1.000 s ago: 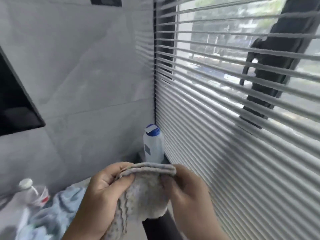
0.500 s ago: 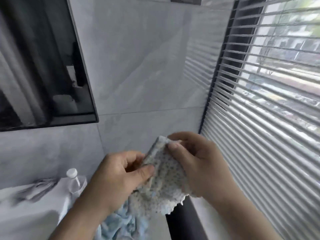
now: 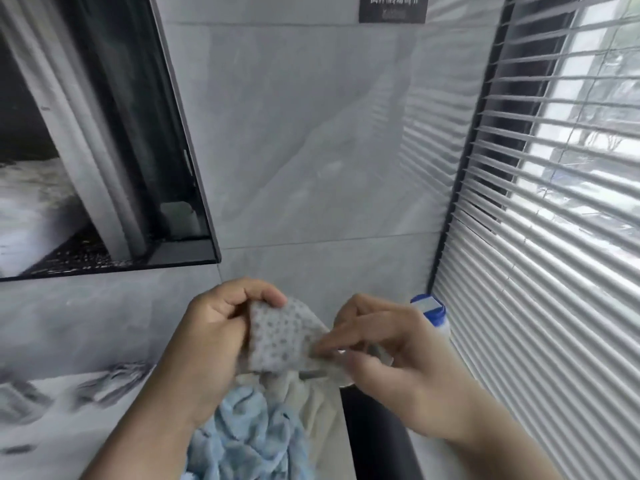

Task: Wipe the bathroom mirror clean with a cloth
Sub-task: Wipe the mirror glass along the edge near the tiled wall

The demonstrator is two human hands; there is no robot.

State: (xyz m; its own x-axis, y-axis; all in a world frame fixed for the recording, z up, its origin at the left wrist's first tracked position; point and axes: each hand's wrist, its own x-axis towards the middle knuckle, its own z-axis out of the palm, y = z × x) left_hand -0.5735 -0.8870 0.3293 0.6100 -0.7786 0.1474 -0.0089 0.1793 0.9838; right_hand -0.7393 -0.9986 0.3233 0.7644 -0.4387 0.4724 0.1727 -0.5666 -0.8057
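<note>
Head view: both hands hold a dotted grey cloth (image 3: 277, 336) low in the middle of the frame. The left hand (image 3: 214, 337) grips its upper left edge, fingers curled over the top. The right hand (image 3: 388, 355) pinches the cloth's right edge between thumb and fingertips. The mirror (image 3: 86, 140), dark-framed, hangs on the tiled wall (image 3: 304, 150) at about 10 o'clock from the cloth, well apart from it. Below the hands, at 6 o'clock, lies a blue towel (image 3: 249, 438) with a cream cloth (image 3: 318, 403) just beside it. A blue-capped bottle (image 3: 431, 308) stands at 3 o'clock, partly hidden behind the right hand. Blinds (image 3: 554, 202) fill the right side.
</note>
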